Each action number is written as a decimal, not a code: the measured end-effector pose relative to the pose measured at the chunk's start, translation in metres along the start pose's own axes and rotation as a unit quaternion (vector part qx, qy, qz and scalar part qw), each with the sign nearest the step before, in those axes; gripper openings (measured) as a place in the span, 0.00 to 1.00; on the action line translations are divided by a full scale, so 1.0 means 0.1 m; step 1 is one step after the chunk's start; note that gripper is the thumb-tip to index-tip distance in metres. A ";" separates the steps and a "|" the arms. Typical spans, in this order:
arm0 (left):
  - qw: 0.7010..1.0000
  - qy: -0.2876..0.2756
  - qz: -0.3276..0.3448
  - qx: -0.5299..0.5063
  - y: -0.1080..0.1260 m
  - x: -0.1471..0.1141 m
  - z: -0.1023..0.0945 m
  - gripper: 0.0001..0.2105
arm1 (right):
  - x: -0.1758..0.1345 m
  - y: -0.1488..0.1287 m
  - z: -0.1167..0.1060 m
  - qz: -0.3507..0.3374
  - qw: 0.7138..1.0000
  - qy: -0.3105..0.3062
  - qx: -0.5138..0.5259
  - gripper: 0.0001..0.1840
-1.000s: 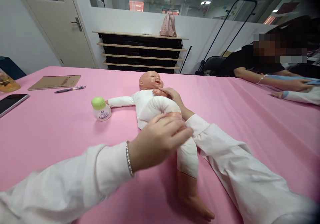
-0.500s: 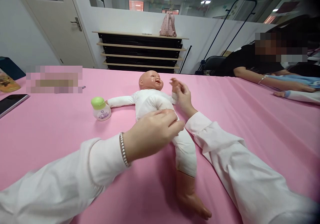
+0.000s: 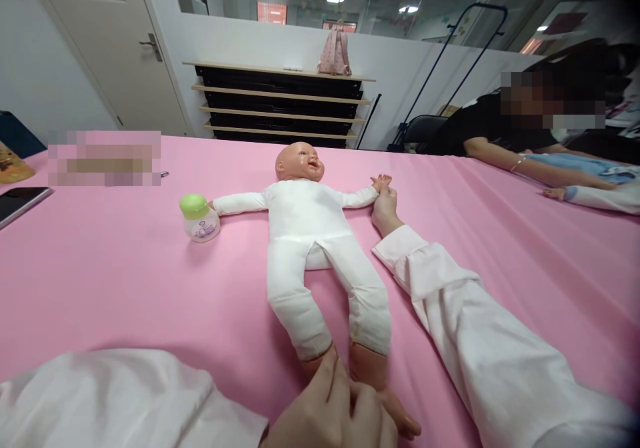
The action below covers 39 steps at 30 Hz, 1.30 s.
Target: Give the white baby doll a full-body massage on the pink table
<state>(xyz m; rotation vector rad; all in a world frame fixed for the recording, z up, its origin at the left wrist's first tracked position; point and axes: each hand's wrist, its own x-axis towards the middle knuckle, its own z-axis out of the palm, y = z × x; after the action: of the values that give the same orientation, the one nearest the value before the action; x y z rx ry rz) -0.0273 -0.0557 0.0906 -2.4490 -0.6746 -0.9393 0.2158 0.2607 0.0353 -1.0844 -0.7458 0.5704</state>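
Observation:
A baby doll (image 3: pixel 310 215) with a white cloth body lies on its back on the pink-covered table (image 3: pixel 225 315), head at the far end and legs toward me. At the bottom edge, my left hand (image 3: pixel 333 411) is closed around the doll's foot on the left side, hiding most of that foot. The other foot (image 3: pixel 400 415) shows just right of my fingers. Farther up on the right, my right hand (image 3: pixel 386 209) grips the doll's hand (image 3: pixel 381 183) at the wrist, with that arm stretched out sideways.
A small bottle with a green cap (image 3: pixel 200 218) stands by the doll's other hand. A phone (image 3: pixel 23 205) lies at the left edge. At right, another person's arm (image 3: pixel 540 168) rests near a second doll (image 3: pixel 610 198). Shelves (image 3: pixel 280 108) stand against the back wall.
My left hand has come down from above the doll's middle to its foot, and the raised leg is lowered. My right hand has moved the doll's arm outward and down to the table.

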 end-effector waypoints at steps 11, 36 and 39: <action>0.994 0.062 -0.054 -0.075 -0.46 0.43 -0.35 0.09 | -0.27 -0.30 0.17 -0.174 0.974 -0.146 -0.001 0.17; 0.996 0.039 0.017 -0.077 -0.99 0.57 -0.09 0.09 | -0.15 -0.14 0.08 -0.127 0.987 -0.072 0.067 0.11; 0.997 0.008 0.012 -0.075 -0.84 0.56 -0.30 0.09 | 0.12 0.06 -0.04 0.001 0.994 -0.001 0.105 0.11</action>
<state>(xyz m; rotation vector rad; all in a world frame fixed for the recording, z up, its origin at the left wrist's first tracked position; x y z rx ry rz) -0.0540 0.0104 0.1687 -2.5717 -0.5866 -1.0321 0.2259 0.2689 0.0321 -0.8895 -0.6705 0.6381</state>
